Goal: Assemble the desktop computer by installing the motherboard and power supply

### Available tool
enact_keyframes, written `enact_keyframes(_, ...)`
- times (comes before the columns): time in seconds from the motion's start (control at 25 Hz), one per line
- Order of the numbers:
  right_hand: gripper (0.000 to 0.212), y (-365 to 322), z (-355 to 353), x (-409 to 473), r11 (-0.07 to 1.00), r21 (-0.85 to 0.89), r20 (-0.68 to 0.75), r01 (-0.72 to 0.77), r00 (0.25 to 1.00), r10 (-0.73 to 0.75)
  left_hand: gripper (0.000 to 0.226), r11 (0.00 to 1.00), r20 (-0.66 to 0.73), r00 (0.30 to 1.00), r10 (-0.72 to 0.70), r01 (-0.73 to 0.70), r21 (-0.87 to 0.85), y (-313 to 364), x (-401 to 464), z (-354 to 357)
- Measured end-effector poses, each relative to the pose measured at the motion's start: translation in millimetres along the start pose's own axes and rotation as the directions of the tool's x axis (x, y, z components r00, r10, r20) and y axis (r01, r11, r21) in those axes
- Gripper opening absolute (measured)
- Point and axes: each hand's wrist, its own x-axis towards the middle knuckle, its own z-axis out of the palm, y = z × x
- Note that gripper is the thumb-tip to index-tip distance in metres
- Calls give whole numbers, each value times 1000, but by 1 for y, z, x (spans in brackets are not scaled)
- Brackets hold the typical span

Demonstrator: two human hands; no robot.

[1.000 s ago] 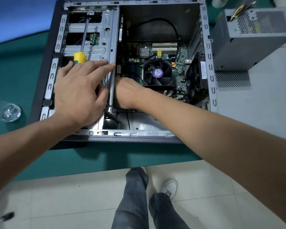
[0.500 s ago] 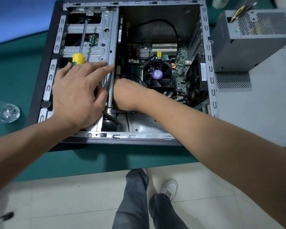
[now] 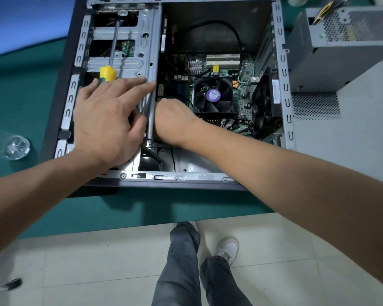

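Both hands are working inside the open case [image 3: 282, 69] near the desk's front edge: left hand [image 3: 106, 120] lying flat-fingered on the drive cage [image 3: 131, 40], right hand [image 3: 173, 122] reaching beside the motherboard [image 3: 239, 71], grip hidden. Power supply [image 3: 341, 47] is sitting outside, right of the case.

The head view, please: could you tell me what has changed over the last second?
Almost nothing. The left hand stays flat on the silver drive cage, the right hand stays reaching down beside it near the green motherboard; its fingers are hidden. The yellow-handled screwdriver still lies on the cage, and the grey power supply is still outside the case.
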Motion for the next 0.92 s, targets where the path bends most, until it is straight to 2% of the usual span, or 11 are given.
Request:
enact_keyframes(0.08,20,0,2,2,991,-124,1,49,999,-49,54,1000,-1,1000,-2,2,3,0,0,0)
enact_keyframes(0.2,10,1,3,-3,998,45,120,52,991,-57,55,1000,-3,1000,0,0,0,-1,0,0)
enact_keyframes(0.28,13,4,0,-1,998,69,90,11,996,-17,55,1000,-4,1000,2,-2,-5,-2,0,1)
enact_keyframes(0.36,20,7,0,3,999,-41,0,-7,1000,7,54,1000,-5,1000,2,-2,-12,-2,0,1)
enact_keyframes(0.4,21,9,0,4,997,-76,19,6,1000,-5,54,1000,-6,1000,0,0,-13,-2,0,1)
enact_keyframes(0.56,5,19,-2,3,992,113,196,60,977,-81,54,1000,-11,1000,0,0,-14,-2,0,2)
enact_keyframes(0.6,7,20,-3,4,993,100,180,61,981,-79,55,1000,-13,1000,-1,1,-15,-2,0,2)
enact_keyframes(0.72,11,13,-2,7,998,-51,-7,35,999,-35,55,1000,-22,1000,-3,3,-17,-3,1,2)
enact_keyframes(0.76,13,10,-1,7,996,-70,-8,59,998,-59,55,1000,-24,1000,-2,1,-13,-3,1,2)
enact_keyframes(0.88,22,9,0,4,995,50,178,90,979,-98,55,1000,-24,1000,1,-1,-10,-4,1,3)
enact_keyframes(0.92,25,11,-2,3,996,54,192,76,978,-85,55,1000,-25,1000,1,-1,-11,-4,1,3)
